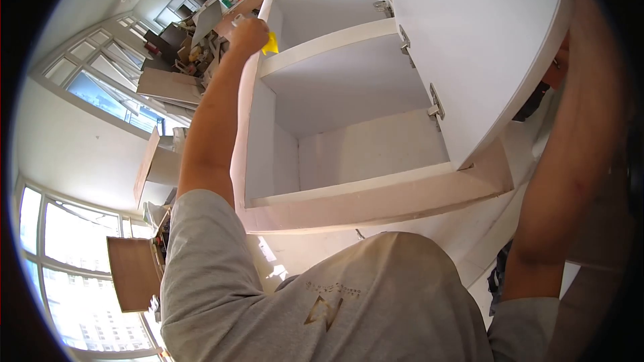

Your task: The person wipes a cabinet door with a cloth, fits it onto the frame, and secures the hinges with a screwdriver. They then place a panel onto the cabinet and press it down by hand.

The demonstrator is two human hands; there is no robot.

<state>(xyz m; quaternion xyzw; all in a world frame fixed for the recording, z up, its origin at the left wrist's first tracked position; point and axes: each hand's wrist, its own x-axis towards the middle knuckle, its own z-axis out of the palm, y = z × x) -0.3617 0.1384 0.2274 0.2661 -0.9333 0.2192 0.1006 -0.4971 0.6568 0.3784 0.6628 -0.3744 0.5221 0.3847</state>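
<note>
My left hand point(249, 37) is closed at the left edge of the white cabinet point(355, 47), near its upper compartments. A small flat yellow piece point(270, 43) sticks out of it on the cabinet side. On the other side of the fist shows a whitish bit point(238, 20); I cannot tell whether the two are one tool. The white cabinet door point(476, 40) stands swung out to the right on metal hinges point(436, 102). My right arm point(563, 181) reaches up along the door's outer side, its hand hidden from view.
Several open compartments run away from me along the cabinet, with a pale pinkish edge point(376, 204) nearest my body. Boards and clutter point(194, 53) are piled at the far left. A brown wooden panel point(134, 273) stands by the bright windows point(80, 234).
</note>
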